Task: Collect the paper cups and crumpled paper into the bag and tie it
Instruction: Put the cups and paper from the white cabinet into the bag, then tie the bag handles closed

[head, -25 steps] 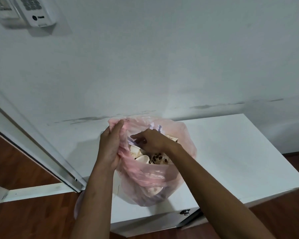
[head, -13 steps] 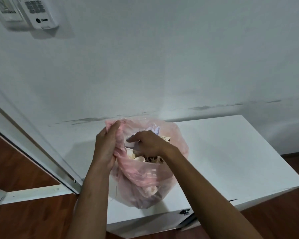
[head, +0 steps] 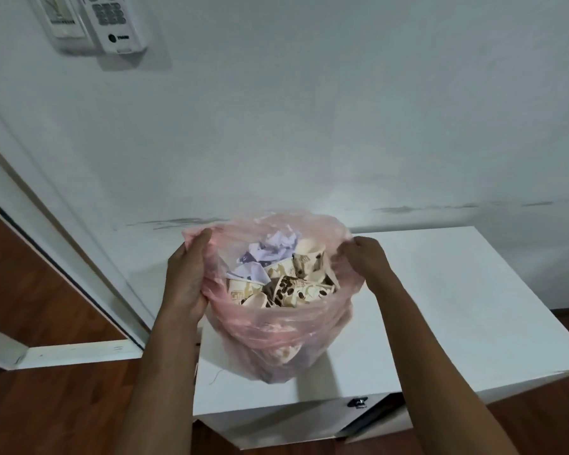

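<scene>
- Two hands hold the pink bag [head: 276, 326] by its rim: the left hand [head: 186, 277] has its fingers curled over the left edge, and the right hand [head: 363, 254] pinches the right edge, so the mouth is stretched wide.
- Bag sits on the white cabinet [head: 457, 307], near its left end, against the wall [head: 309, 110].
- Inside lie the paper cups [head: 289, 287], heaped towards the front and right, with the crumpled paper [head: 270, 254] behind them; nothing of either shows outside the bag.
- Collecting looks done, so tying is the step in hand. To do it well, I judge each hand should gather its side of the rim into a strip, lift enough to settle the load, then cross and knot the strips above the cups.
- Thin plastic may tear if pulled hard.
- Compared with half a second ago, the right hand has left the inside of the bag and taken the right rim; the mouth, then bunched, is now open.
</scene>
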### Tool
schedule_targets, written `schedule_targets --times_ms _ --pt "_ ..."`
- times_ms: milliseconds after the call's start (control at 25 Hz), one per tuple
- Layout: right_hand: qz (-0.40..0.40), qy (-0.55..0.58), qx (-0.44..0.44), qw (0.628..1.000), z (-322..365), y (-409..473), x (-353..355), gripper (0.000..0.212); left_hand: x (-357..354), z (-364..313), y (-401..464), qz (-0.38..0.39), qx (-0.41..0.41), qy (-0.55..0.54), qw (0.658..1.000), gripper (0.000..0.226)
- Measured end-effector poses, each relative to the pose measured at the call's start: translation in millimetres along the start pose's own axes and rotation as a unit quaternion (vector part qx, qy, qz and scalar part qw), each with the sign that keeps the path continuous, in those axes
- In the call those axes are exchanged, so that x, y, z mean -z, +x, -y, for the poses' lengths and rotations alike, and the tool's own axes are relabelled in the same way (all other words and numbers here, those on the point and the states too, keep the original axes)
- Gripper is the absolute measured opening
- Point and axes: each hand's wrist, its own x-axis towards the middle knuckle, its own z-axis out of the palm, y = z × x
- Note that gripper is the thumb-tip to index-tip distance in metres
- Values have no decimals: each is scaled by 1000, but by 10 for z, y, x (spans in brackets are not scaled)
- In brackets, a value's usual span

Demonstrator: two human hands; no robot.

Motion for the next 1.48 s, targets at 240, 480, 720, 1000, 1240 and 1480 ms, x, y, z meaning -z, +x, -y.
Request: schedule_targets --times_ms 240,480,720,1000,1240,1480 --pt "-47 -7 102 994 595 -168 -8 23 658 -330 49 -53 -48 -62 996 34" --pt "129 69 121 982 1157 -436 -521 27 1369 -606 -102 -129 -97 -47 986 38" --pt "157 181 145 960 1514 -856 -1385 22 2160 -819 -457 -224 -113 -61 966 32" --pt "158 277 186 929 1878 -1229 -1836 16 2646 -1018 -771 -305 -107 -61 944 39" --pt "174 263 195 929 1840 -1363 -1699 19 2653 -983 -971 -310 -127 -73 939 48" --pt "179 274 205 922 1604 -1290 -1289 20 2230 -920 -1269 -302 -132 -67 942 29"
